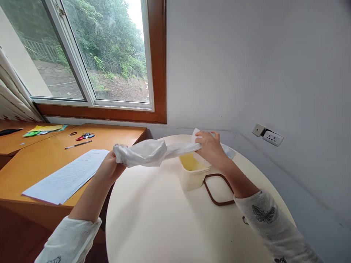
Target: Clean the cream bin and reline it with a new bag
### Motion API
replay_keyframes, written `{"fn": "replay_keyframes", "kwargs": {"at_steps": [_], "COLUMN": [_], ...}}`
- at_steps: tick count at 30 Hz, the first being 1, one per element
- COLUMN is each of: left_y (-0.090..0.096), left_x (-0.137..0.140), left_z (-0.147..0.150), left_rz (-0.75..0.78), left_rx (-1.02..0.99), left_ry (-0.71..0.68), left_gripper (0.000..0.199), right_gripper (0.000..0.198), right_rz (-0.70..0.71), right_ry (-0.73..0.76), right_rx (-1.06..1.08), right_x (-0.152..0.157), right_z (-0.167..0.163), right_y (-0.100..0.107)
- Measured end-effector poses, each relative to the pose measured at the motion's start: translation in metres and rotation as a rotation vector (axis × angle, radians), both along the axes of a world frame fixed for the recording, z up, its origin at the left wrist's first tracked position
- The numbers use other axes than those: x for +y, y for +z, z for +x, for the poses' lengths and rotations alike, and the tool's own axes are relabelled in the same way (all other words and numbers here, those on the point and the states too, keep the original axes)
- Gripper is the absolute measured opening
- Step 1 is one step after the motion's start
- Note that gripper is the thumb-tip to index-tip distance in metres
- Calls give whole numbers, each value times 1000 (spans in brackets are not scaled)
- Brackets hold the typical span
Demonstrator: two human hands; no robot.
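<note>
1. Plastic bag (149,151), white and crumpled, hangs stretched between both hands above the near edge of the round white table (153,219).
2. The left hand (109,168) is closed in a fist around one bunched end of the bag, out past the table's left side.
3. The right hand (210,148) pinches the other end, fingers curled round the thin twisted part, right over an open container (192,173).
4. That container is a pale plastic tub standing on the table, with something yellowish inside. A white lid (226,149) seems to lie just behind it, partly hidden by the hand.
5. A brown ring (218,190), perhaps a seal, lies flat on the table, touching or just beside the tub's right side.
6. To the left a wooden desk holds printed paper sheets (68,175), a pen (78,144) and small odds and ends near the window.
7. As I judge it, the work is at an early to middle stage: the tub is already open, the bag is pulled taut but not yet spread open, and nothing is inside the bag or wrapped by it.
</note>
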State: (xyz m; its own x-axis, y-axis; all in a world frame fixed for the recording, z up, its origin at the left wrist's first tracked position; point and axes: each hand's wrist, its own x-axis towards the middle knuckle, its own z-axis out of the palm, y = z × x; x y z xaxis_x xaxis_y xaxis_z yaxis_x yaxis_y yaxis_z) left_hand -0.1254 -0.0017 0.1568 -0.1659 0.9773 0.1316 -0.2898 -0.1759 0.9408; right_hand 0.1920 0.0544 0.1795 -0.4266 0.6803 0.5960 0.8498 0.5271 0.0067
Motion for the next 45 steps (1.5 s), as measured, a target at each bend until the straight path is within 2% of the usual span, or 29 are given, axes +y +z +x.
{"fn": "replay_keyframes", "kwargs": {"at_steps": [2,6,8,11,12,14,16,18,20,21,23,25,30,35,40,43,45], "left_y": [-18,-45,-49,-40,-32,-16,-1,7,7,4,-4,-14,-26,-21,-20,-28,-34], "left_x": [-8,-20,-20,-15,-14,-14,-17,-21,-23,-24,-24,-24,-31,-45,-56,-62,-66], "left_z": [-10,-29,-36,-34,-28,-5,29,66,97,108,118,116,91,76,64,53,45], "left_rz": [-31,-212,-271,-209,-139,-7,107,147,177,183,123,50,-27,-120,-153,-140,-113], "left_rx": [62,349,432,370,347,402,498,612,644,658,669,671,712,782,803,791,739], "left_ry": [-30,-245,-170,126,139,55,-114,-208,-203,-212,-230,-232,-325,-368,-384,-392,-412], "left_gripper": [16,11,16,37,49,65,82,98,91,77,35,19,27,34,34,33,39], "right_gripper": [14,25,27,24,23,21,20,20,20,20,21,22,24,26,24,23,22], "right_rz": [69,192,232,293,312,347,381,423,471,495,541,572,555,574,593,550,481], "right_ry": [-21,-46,-31,18,33,56,85,135,188,210,233,230,178,131,55,0,-37], "right_rx": [-16,-44,-58,-75,-86,-129,-175,-195,-186,-181,-182,-200,-252,-276,-213,-184,-161], "right_x": [2,1,-1,-5,-6,-10,-15,-20,-23,-25,-25,-22,-3,18,28,35,41], "right_z": [3,3,-1,-13,-19,-33,-48,-62,-73,-77,-79,-75,-55,-40,-28,-19,-13], "right_y": [0,1,2,5,6,8,9,11,12,12,14,15,13,4,6,7,5]}}
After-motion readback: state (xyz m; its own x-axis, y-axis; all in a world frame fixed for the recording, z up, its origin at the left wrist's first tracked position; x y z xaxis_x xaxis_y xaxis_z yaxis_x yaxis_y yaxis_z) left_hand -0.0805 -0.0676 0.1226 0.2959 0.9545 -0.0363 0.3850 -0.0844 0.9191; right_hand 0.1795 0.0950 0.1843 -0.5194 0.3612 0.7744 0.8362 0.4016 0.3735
